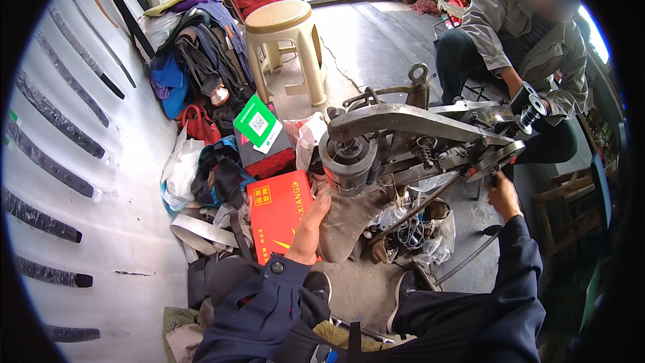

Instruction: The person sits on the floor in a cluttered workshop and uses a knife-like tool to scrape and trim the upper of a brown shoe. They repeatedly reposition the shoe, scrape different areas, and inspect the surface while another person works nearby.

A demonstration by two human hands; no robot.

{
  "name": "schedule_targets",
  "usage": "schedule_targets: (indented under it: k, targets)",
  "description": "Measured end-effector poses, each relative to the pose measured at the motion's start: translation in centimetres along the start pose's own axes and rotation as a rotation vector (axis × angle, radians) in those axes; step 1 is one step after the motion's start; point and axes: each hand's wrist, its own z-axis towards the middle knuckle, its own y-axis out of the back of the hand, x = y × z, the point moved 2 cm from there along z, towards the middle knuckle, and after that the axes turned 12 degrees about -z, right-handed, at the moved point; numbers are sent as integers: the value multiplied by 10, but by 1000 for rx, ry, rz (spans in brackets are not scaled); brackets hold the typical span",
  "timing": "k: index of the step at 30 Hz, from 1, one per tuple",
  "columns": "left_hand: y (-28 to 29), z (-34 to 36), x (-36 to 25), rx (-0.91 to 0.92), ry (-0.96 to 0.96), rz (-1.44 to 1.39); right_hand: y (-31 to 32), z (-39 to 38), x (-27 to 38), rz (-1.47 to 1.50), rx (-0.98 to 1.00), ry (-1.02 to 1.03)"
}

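Indeed, the largest thing I see from where I stand is the white panel (144, 228) on the left side, which carries a row of dark strips. On the right side, a seated person (494, 20) in a grey jacket bends forward, with the arms close to the rear end of the machine (416, 119). This machine is of worn metal, and its long arm crosses the middle of the workplace. Beyond it, on the left, there is a heap of bags (201, 47) in many colours, and next to this heap stands a beige plastic stool (279, 17). A red box (269, 208) with golden print lies lower, to the left of the machine. The brown piece (349, 228), soft and looking like cloth, is directly below the round head of the machine and hangs down from there. Above the red box rests a green card (248, 117) with a square code. At the right end of the machine is a metal wheel (497, 160). The right hand (504, 196) is at its lower edge with curled fingers, but I cannot tell if they grip it. The left hand (311, 228) is against the left border of the brown piece, the thumb pointing upward; its other fingers are hidden, so I cannot tell how tightly they close.
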Motion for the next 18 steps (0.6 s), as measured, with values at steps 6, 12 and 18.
schedule_targets:
  k: [6,12,18]
  targets:
    - [13,2,2,160,50,156,49,-49,70,514,300,278]
    - [-4,-6,-10,103,68,153,76,13,-4,222,-385,29]
    - [-23,-18,-23,138,-93,-39,-4,-20,27,216,324,36]
